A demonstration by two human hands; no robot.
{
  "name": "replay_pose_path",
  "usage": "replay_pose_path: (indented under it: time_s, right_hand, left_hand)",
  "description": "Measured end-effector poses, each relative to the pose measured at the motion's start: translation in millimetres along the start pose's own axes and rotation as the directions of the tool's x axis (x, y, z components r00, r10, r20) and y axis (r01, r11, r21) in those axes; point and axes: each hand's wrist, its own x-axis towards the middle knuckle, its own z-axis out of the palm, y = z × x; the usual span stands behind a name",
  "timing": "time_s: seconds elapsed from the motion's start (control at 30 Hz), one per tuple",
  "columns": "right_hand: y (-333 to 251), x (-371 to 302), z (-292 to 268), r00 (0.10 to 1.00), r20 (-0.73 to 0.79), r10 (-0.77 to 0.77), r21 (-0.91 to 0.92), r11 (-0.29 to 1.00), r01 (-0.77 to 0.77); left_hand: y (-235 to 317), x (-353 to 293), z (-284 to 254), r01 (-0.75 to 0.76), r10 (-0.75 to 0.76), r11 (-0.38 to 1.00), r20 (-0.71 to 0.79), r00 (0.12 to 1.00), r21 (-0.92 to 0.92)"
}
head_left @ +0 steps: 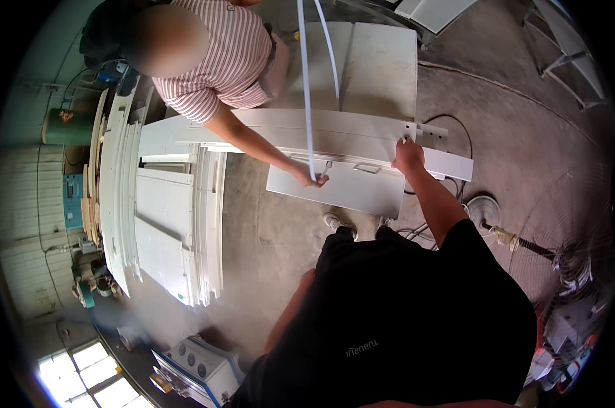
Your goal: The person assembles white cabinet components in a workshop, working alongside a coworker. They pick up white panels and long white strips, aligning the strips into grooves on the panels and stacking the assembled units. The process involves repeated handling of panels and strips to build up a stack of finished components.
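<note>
White folded panel [355, 136] lies ahead of the wearer, its right end at the right hand [409, 158]. Those fingers curl by the drilled corner, but I cannot tell whether they grip metal; the left hand is hidden by the black shirt [416, 306]. If that hold is loose, a bump could skew the panel or drag its edge across skin. A co-worker's hand [310, 177] sits at the hanging strap [305, 88] (a snag might tug things). Cables [423, 234] near the shoes [341, 223] could trip someone.
</note>
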Motion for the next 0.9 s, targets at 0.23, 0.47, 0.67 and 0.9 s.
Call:
replay_pose_path:
  time_s: [0.23, 0.47, 0.67, 0.9]
  right_hand:
    - [1.1, 8.7, -5.7, 0.994, 0.046, -0.103, -0.11, 0.988, 0.108]
    - [3.8, -0.2, -15.6, 0.997, 0.013, -0.081, -0.134, 0.988, 0.082]
    - [5.9, 7.8, -0.5, 0.993, -0.011, -0.116, -0.123, 0.986, 0.114]
    - [4.5, 3.7, -0.5, 1.0, -0.028, -0.01, -0.1, 0.995, 0.007]
  left_hand:
    - [21.0, -5.4, 7.5, 0.07, -0.076, 0.991, -0.051, 0.996, -0.117]
    - [26.3, 13.0, 29.7, -0.023, 0.01, 0.991, -0.092, 0.996, -0.133]
    - [13.3, 32.9, 29.8, 0.094, -0.122, 0.97, -0.116, 0.986, -0.224]
    - [29.8, 17.1, -8.0, -0.21, 0.132, 0.888, -0.21, 0.969, -0.41]
